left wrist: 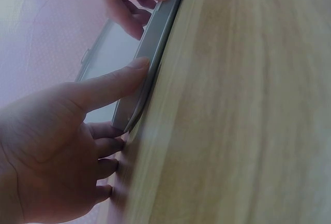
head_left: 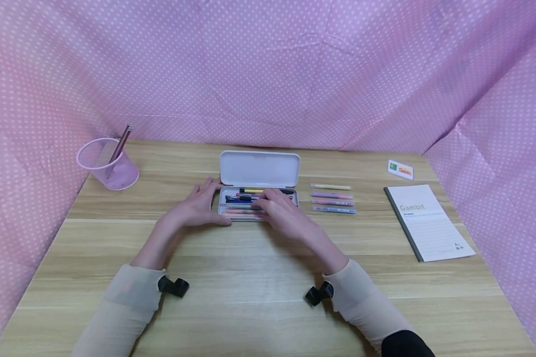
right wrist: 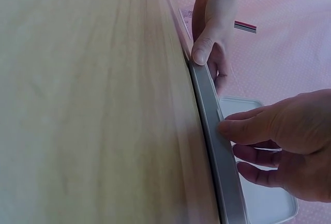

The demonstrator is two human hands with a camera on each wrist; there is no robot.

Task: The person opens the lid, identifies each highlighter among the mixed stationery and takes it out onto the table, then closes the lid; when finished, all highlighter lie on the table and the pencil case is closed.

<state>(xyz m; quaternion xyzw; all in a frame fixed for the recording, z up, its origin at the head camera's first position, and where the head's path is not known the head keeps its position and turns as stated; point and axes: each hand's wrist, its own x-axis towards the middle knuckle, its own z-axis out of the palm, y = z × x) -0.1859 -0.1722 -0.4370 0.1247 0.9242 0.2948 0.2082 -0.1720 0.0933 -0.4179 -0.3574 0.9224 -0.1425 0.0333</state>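
On the worktop [head_left: 250, 307], my pencil case [head_left: 232, 206] might skid if I push unevenly; its long axis runs left-right, lid [head_left: 260, 168] standing open behind. My left hand [head_left: 201, 206] spreads wide against its left end; my right hand [head_left: 283, 213] bends inside, pinching or not I can't tell. Crowded pens [head_left: 245, 211] could snag.

Head view: looks forward and down from above the counter [head_left: 268, 277], far enough back to include its left, right and far edges. Left wrist view: close and low, turned sideways, facing past the left grip [left wrist: 57, 131] toward the pencil case [head_left: 260, 168]. Right wrist view: similarly close, past the right grip [right wrist: 295, 141]. Both wrist views share the case's near wall.
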